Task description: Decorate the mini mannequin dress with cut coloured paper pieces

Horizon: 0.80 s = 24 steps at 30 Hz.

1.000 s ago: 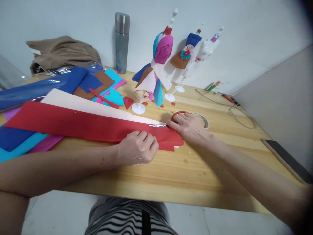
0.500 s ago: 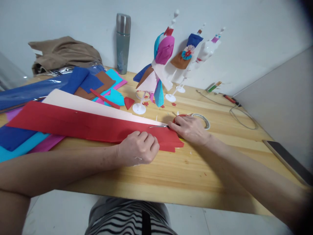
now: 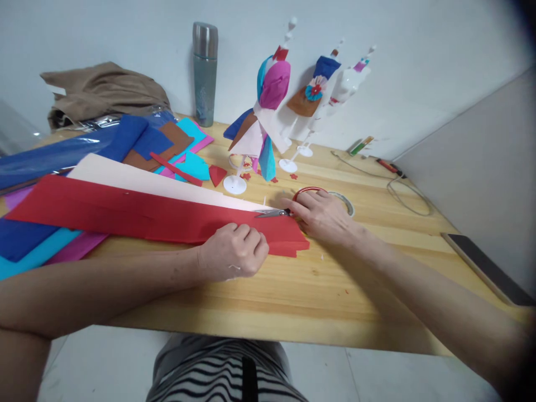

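My right hand (image 3: 324,216) is closed on a pair of scissors (image 3: 274,213) with red handles. Their metal blades lie slightly apart over the right end of a long red sheet (image 3: 167,215), close to its far edge. Below the blades, near the sheet's front edge, my left hand (image 3: 237,250) makes a closed fist, and whatever it may hold is hidden. A thin white thread clings to the side of that hand. Behind the red sheet, partly beneath it, runs a pale pink sheet (image 3: 138,177).
Blue, brown, turquoise and magenta sheets (image 3: 154,139) pile at the left. Three white doll-size stands (image 3: 235,184) dressed in coloured pieces line the back. A thermos (image 3: 205,84), a roll of tape (image 3: 347,202), a cable (image 3: 393,192) and a phone (image 3: 481,265) are also on the table.
The scissor blades have opened a little and turned so more of their width shows. My left hand stays put on the sheet, while the whole view has shifted slightly.
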### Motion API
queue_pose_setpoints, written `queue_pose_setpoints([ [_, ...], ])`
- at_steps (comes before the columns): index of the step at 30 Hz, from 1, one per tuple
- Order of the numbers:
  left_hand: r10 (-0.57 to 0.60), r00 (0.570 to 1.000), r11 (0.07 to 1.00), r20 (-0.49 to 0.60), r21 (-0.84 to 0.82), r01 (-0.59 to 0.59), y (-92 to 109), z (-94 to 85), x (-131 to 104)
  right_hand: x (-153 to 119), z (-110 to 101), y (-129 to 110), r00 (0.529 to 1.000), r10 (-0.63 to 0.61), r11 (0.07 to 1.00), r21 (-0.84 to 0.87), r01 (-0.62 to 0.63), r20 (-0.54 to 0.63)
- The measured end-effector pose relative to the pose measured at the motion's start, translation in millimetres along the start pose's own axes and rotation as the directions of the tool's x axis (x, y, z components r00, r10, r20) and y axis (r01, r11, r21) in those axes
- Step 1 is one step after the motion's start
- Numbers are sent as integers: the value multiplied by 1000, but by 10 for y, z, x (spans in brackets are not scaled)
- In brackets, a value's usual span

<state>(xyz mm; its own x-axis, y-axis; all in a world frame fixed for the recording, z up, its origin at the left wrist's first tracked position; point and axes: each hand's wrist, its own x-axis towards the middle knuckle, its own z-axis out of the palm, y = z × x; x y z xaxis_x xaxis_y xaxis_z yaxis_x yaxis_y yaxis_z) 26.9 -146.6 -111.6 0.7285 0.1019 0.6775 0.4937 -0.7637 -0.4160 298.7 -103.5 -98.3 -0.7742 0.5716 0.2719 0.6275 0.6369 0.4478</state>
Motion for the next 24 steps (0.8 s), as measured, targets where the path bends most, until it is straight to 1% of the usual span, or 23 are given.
queue_pose_setpoints([
  [5, 16, 999, 1000, 28, -17, -16, -9, 18, -25, -33, -58, 4, 996, 45, 998, 42, -48, 72],
  [7, -14, 998, 998, 54, -56, 17, -15, 44, -51, -63, -75, 28, 992, 77, 995, 57, -83, 97],
  [9, -72, 992, 987, 99, -134, 85, -27, 72, -77, -116, -81, 67, 987, 115, 990, 69, -124, 113],
  [10, -114, 985, 974, 128, -183, 137, -37, 81, -83, -153, -79, 91, 985, 135, 987, 72, -143, 112],
  [11, -170, 972, 950, 162, -235, 206, -52, 85, -81, -197, -76, 115, 983, 154, 984, 75, -161, 100],
  [12, -239, 948, 911, 211, -289, 294, -74, 83, -70, -246, -72, 137, 982, 172, 981, 78, -178, 79],
  [13, -315, 908, 851, 276, -342, 399, -102, 76, -51, -299, -70, 156, 980, 191, 977, 84, -196, 59],
  [14, -382, 851, 770, 359, -386, 508, -139, 68, -24, -354, -72, 170, 976, 214, 971, 96, -217, 43],
  [15, -430, 786, 675, 445, -419, 607, -182, 60, 8, -409, -79, 179, 970, 239, 964, 112, -241, 36],
  [16, -451, 719, 578, 529, -440, 687, -232, 58, 42, -460, -92, 183, 964, 263, 954, 135, -266, 41],
  [17, -448, 661, 491, 602, -453, 744, -285, 63, 74, -506, -113, 181, 955, 289, 941, 165, -296, 62],
  [19, -444, 570, 344, 692, -456, 821, -395, 97, 128, -576, -176, 165, 921, 359, 888, 248, -388, 153],
  [20, -441, 523, 271, 730, -447, 852, -445, 124, 146, -597, -220, 149, 891, 397, 842, 301, -449, 219],
  [22, -449, 423, 143, 787, -404, 904, -518, 175, 165, -619, -330, 96, 818, 451, 705, 419, -572, 359],
  [23, -450, 384, 97, 806, -383, 919, -537, 189, 167, -623, -394, 52, 782, 460, 615, 485, -622, 419],
  [24, -442, 365, 74, 820, -372, 925, -545, 190, 164, -628, -463, -8, 752, 457, 506, 556, -659, 475],
])
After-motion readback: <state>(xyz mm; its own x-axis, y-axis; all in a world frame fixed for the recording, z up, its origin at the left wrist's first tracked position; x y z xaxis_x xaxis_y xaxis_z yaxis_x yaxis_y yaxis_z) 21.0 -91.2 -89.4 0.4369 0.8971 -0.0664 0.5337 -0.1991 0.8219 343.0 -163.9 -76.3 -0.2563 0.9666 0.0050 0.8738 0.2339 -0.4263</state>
